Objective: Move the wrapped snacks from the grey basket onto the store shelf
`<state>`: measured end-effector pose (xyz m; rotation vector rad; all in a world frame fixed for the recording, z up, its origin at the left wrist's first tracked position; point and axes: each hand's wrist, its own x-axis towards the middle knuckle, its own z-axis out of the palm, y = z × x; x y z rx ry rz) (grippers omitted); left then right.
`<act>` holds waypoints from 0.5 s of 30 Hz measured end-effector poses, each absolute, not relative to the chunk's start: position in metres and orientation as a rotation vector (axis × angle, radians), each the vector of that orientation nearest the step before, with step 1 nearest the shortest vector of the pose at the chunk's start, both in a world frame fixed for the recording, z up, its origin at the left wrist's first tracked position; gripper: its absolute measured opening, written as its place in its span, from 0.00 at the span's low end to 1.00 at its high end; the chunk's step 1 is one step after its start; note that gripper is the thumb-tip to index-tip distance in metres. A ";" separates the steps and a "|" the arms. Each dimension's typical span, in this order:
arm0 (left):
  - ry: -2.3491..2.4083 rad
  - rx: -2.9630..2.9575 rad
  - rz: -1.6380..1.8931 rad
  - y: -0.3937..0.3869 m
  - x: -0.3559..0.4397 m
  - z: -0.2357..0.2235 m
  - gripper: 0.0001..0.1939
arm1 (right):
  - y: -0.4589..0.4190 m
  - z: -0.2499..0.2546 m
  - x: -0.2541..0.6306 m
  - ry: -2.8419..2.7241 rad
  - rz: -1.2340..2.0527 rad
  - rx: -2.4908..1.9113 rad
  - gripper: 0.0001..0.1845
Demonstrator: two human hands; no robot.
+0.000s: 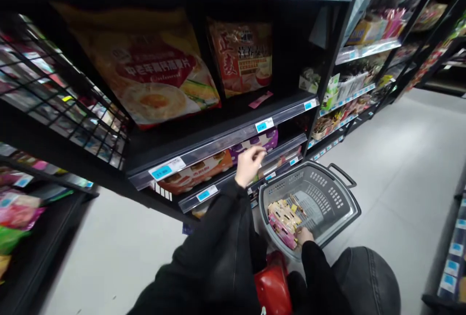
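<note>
My left hand (249, 165) is raised in front of the lower shelf, beside a purple multipack (255, 145). Its fingers are curled toward the thumb, and I see nothing in them. Down inside the grey shopping basket (351, 213), my right hand (305, 235) is closed at the edge of a pink and cream pack (284, 222). That pack lies at the near left of the basket, and the fingertips are partly hidden. Left of the purple multipack, an orange multipack (198, 172) sits on the same shelf.
A large oatmeal bag (153, 77) and a cereal bag (243, 58) stand on the shelf above. A wire mesh panel (65, 91) closes the shelf's left side. The basket's handle (344, 175) points away over the pale floor (386, 179). A red bag (273, 286) lies between my legs.
</note>
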<state>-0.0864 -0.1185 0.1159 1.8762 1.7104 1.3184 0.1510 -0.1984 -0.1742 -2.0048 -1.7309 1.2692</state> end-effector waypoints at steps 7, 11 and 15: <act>1.957 2.225 1.048 0.040 -0.125 0.200 0.21 | -0.201 -0.164 0.142 -1.830 1.304 -2.175 0.06; 2.070 2.158 0.638 0.080 -0.132 0.192 0.22 | -0.198 -0.151 0.140 -1.892 1.266 -2.174 0.07; 2.167 2.166 0.622 0.087 -0.135 0.184 0.18 | -0.193 -0.153 0.143 -1.884 1.282 -2.160 0.06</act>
